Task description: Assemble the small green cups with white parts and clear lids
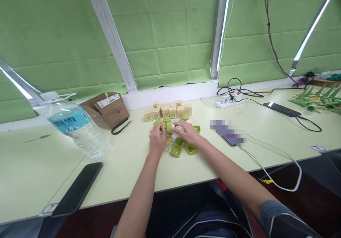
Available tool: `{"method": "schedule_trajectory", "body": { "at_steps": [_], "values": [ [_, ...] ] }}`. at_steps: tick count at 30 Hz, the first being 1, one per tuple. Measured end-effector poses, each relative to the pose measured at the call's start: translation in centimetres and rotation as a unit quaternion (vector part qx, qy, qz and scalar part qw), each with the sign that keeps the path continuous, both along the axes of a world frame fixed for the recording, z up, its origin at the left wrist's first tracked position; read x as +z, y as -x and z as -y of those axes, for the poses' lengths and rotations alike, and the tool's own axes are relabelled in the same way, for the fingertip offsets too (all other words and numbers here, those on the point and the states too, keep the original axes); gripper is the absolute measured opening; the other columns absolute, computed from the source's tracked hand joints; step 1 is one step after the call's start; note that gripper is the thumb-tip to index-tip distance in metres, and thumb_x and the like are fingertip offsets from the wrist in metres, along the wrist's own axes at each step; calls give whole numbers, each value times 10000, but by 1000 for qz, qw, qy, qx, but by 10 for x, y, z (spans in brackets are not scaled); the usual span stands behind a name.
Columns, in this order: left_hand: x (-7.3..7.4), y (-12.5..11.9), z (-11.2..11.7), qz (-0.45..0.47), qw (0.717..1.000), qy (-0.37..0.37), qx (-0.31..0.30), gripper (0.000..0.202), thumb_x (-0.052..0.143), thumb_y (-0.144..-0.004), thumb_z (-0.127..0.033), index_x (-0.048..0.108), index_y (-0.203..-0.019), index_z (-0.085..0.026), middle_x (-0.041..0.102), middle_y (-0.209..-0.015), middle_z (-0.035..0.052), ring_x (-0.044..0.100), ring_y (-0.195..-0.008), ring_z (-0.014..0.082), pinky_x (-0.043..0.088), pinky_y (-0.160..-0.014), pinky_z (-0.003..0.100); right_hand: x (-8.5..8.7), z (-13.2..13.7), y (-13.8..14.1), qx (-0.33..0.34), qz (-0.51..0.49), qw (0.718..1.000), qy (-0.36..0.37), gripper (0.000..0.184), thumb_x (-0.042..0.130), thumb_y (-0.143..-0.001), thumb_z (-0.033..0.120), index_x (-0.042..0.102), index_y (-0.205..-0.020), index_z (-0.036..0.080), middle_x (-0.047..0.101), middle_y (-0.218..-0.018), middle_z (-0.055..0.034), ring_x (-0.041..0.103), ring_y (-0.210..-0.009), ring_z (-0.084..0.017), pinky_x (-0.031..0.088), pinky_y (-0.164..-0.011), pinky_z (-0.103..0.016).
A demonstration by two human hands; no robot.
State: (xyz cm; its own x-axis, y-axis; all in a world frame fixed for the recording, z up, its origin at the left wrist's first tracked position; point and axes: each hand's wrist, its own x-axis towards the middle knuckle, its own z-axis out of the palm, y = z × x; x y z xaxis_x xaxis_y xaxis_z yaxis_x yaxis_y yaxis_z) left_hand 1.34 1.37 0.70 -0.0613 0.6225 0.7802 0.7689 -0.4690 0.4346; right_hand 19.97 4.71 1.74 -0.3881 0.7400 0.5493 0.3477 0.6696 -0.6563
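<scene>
A small green plastic piece [168, 127] is held up between the fingertips of both my hands, a little above the table. My left hand [157, 139] pinches it from the left side. From the right, my right hand [187, 131] closes its thumb and fingers at its other end, where something whitish shows. Close below my hands lie hollow green plastic shells [176, 151], and small white parts partly hidden by my fingers. Behind them stands a group of small cream box-shaped pieces [165, 111], some with a green square on the front.
A large water bottle [80, 131] and an open cardboard box [106, 112] stand to the left. A dark phone [77, 188] lies at the front left edge. On the right are another phone [229, 133] with a white cable, a power strip [230, 103] and green plastic parts [317, 99].
</scene>
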Motion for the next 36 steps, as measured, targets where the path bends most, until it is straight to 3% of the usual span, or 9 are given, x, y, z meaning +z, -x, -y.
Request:
{"method": "schedule_trajectory", "body": {
  "at_steps": [6,13,23,30,36],
  "values": [
    [-2,-1,-1,-11,1000,5,-6,204,451,-1022,-344,597,-970,-212,704,-879,52,642,-803,197,468,-759,328,-7,-5,2,7,-1,1000,-20,347,708,-913,467,742,-1169,235,747,-1106,-76,674,-1027,-238,509,-928,-376],
    [-4,0,-3,-10,1000,-2,3,261,430,-1039,-382,611,-973,-207,720,-894,66,663,-817,209,476,-779,348,-9,-6,1,-30,-22,998,-48,373,822,-815,419,760,-1134,236,764,-1076,-72,687,-1039,-237,522,-944,-369],
    [2,-1,0,19,1000,14,-20,159,511,-992,-301,630,-1012,-198,717,-951,58,665,-849,188,509,-832,340,-9,-7,-1,-35,-59,994,-85,396,822,-818,425,751,-1152,225,776,-1064,-77,705,-1005,-240,546,-926,-395],
    [4,-3,2,43,999,-22,-4,143,533,-965,-287,626,-1014,-190,676,-939,56,642,-831,179,517,-855,347,-9,-8,-3,-41,-71,991,-102,422,819,-825,408,731,-1194,222,760,-998,-63,688,-938,-233,550,-888,-405],
    [5,-4,7,23,998,45,-44,351,544,-988,-397,601,-1280,-212,716,-929,37,662,-848,185,508,-903,365,-11,-9,-2,-23,-70,990,-120,413,800,-846,398,715,-1217,235,752,-1054,-62,683,-920,-219,558,-879,-408]
  ]
}}
